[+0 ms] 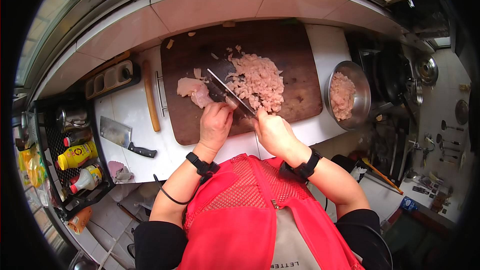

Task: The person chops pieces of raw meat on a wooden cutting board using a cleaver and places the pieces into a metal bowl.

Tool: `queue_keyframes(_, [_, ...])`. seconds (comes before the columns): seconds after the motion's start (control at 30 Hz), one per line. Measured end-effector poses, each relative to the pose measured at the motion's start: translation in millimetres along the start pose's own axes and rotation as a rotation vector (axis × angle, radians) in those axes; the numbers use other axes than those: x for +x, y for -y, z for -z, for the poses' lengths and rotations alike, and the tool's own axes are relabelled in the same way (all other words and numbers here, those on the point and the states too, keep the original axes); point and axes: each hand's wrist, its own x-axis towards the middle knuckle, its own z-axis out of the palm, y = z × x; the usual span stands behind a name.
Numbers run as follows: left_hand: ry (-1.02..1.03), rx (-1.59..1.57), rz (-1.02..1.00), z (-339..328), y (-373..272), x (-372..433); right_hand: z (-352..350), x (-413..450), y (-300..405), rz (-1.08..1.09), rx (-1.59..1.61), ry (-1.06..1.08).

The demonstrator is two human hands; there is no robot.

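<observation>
My right hand [275, 131] grips a knife [230, 92], its blade slanting up and left over the dark wooden cutting board [300, 93]. Close to the blade, my left hand [216, 122] has its fingers curled, with a small strip of raw pale meat [231, 102] at the fingertips. A larger slab of the raw meat, perhaps chicken [193, 89], lies just beyond that hand, partly covered by it. To the right of the blade spreads a heap of diced meat [258, 78]. The knife's handle is hidden inside my right fist.
Right of the board stands a steel bowl [364, 101] holding raw meat [342, 95]. At left lie a cleaver [116, 132] and a wooden rolling pin [150, 97]. A seasoning box [110, 78] sits behind, and a black rack [107, 189] holds several bottles. A black wok [392, 71] is farther right.
</observation>
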Motion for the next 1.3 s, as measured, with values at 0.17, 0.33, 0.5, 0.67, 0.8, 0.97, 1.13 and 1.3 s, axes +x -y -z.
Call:
queue_keyframes(0.17, [0.003,-0.018,-0.010,-0.8,-3.4,2.2,-6.4,6.6,7.4,-0.045,-0.053,0.070])
queue_keyframes(0.33, [0.078,0.014,-0.018,0.5,-3.4,1.2,-22.3,30.6,20.9,-0.095,-0.060,0.053])
queue_keyframes(0.5, [0.036,-0.034,-0.069,0.5,0.9,2.2,-27.8,29.2,-7.2,-0.053,0.128,-0.182])
queue_keyframes(0.67, [-0.020,-0.029,0.072,4.1,-0.9,-4.6,-8.9,1.9,-3.6,-0.006,0.107,-0.074])
queue_keyframes(0.8, [-0.006,-0.022,0.091,1.5,-1.1,-5.8,-9.3,-2.9,5.8,-0.008,0.017,0.035])
queue_keyframes(0.97, [0.007,-0.017,0.056,-1.0,-1.9,-3.9,-27.2,13.1,9.2,-0.073,-0.029,0.033])
queue_keyframes(1.13, [0.045,0.030,0.009,1.6,3.7,-2.6,-28.9,23.1,17.2,-0.060,-0.068,0.036])
queue_keyframes(1.3, [0.030,0.065,0.058,-2.8,2.0,-5.1,-25.2,1.0,0.0,-0.075,-0.094,0.085])
